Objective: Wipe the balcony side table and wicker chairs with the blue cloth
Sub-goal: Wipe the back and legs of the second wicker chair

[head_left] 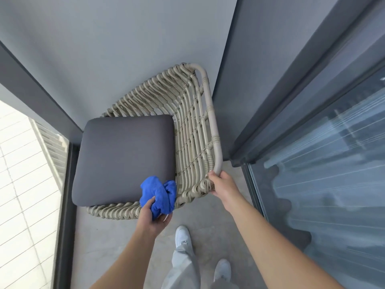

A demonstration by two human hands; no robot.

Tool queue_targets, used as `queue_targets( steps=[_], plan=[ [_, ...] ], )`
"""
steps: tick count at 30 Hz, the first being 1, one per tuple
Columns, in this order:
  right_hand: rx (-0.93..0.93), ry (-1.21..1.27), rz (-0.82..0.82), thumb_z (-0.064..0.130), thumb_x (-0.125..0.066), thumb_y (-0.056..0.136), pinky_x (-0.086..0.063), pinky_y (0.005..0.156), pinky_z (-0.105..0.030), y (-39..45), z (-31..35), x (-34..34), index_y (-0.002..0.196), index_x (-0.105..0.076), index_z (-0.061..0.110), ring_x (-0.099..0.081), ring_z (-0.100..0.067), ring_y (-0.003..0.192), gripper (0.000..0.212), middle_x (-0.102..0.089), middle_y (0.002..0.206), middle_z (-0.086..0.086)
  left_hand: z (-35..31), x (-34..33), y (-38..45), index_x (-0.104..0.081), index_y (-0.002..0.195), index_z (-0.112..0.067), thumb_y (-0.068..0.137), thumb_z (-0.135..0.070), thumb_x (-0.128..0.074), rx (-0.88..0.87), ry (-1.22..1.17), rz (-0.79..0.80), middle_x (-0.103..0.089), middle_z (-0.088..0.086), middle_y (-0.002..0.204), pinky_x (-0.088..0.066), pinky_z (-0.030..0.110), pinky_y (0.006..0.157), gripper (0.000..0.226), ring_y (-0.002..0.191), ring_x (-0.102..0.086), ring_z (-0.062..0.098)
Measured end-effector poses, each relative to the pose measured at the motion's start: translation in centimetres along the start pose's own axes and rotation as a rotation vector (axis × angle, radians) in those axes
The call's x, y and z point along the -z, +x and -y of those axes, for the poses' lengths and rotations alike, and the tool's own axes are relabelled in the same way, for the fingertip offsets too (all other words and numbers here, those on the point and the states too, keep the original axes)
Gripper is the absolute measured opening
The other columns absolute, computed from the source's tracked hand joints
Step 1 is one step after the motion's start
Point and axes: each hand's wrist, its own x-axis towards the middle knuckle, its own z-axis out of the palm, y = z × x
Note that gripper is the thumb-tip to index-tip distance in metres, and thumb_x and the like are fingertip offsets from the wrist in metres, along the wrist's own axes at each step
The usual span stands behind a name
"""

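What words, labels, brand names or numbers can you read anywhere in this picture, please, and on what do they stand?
None can be read.
The blue cloth in the left hand, the wicker chair held by the right hand, the grey cushion and the white shoes show no legible print or label.

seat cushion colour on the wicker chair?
Plain dark grey seat cushion, no pattern. Head view, the only one, shows it clearly.

We've got the blue cloth (pixel 159 193) all scrunched up at the near right corner of the wicker chair (pixel 187 113), a beige woven one with a dark grey seat cushion (pixel 125 159), backrest on the right.
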Motion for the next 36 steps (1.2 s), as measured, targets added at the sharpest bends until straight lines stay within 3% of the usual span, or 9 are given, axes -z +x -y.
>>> queue_targets(
  steps=[8,11,18,25,31,34,36],
  plan=[
    [0.052,-0.011,-0.012,0.027,-0.054,0.107,-0.060,0.084,-0.038,-2.9,-0.3,3.3,0.117,-0.063,0.014,-0.066,-0.017,0.099,0.019,-0.069,0.110,-0.004,3.0,0.0,-4.1,-0.069,0.115,-0.016,0.089,-0.020,-0.070,-0.013,0.047,0.004,-0.078,0.011,0.097,-0.051,0.043,0.104,0.026,0.097,-0.070,0.029],
    [0.043,-0.017,-0.022,0.027,-0.055,0.107,-0.061,0.086,-0.040,-4.3,-1.9,6.5,0.118,-0.063,0.014,-0.067,-0.021,0.104,0.019,-0.069,0.114,-0.006,6.7,0.3,-5.7,-0.069,0.118,-0.015,0.089,-0.019,-0.070,-0.010,0.051,0.035,-0.077,0.012,0.103,-0.051,0.042,0.104,0.029,0.099,-0.069,0.029],
    [0.010,-0.085,0.044,0.030,-0.055,0.107,-0.062,0.089,-0.041,-8.0,-7.9,14.1,0.119,-0.061,0.015,-0.067,-0.021,0.107,0.020,-0.068,0.113,-0.005,17.1,3.3,-7.1,-0.067,0.129,-0.017,0.082,-0.018,-0.073,0.013,0.027,0.001,-0.075,0.011,0.117,-0.057,0.040,0.085,0.047,0.098,-0.071,0.029],
    [0.013,-0.210,0.066,0.039,-0.056,0.105,-0.057,0.099,-0.049,-10.6,-13.9,20.1,0.111,-0.063,0.027,-0.068,-0.018,0.105,0.015,-0.071,0.111,0.000,26.1,4.9,-8.7,-0.068,0.122,-0.015,0.086,-0.019,-0.068,0.026,-0.014,-0.088,-0.073,0.012,0.110,-0.054,0.038,0.084,0.036,0.093,-0.069,0.028],
    [0.005,-0.258,-0.012,0.037,-0.056,0.104,-0.055,0.099,-0.053,-12.2,-15.7,22.1,0.105,-0.063,0.027,-0.068,-0.023,0.103,0.012,-0.072,0.107,-0.005,29.2,5.3,-9.2,-0.068,0.118,-0.016,0.087,-0.019,-0.067,0.125,-0.009,-0.089,-0.070,0.012,0.121,-0.055,0.040,0.083,0.031,0.098,-0.068,0.029],
    [-0.011,-0.243,-0.079,0.034,-0.054,0.106,-0.056,0.091,-0.043,-13.3,-16.4,21.9,0.106,-0.063,0.023,-0.067,-0.021,0.099,0.014,-0.070,0.106,-0.006,29.7,6.0,-8.9,-0.066,0.127,-0.013,0.084,-0.019,-0.068,0.154,0.005,-0.086,-0.070,0.013,0.127,-0.056,0.042,0.090,0.044,0.109,-0.068,0.030],
    [-0.017,-0.224,-0.143,0.030,-0.051,0.107,-0.048,0.075,-0.031,-13.7,-16.4,21.7,0.109,-0.061,0.018,-0.062,-0.016,0.088,0.015,-0.066,0.101,-0.005,29.4,6.3,-8.7,-0.066,0.130,-0.010,0.083,-0.018,-0.069,0.189,0.010,-0.055,-0.070,0.015,0.130,-0.054,0.046,0.099,0.048,0.119,-0.066,0.031]
  ],
)
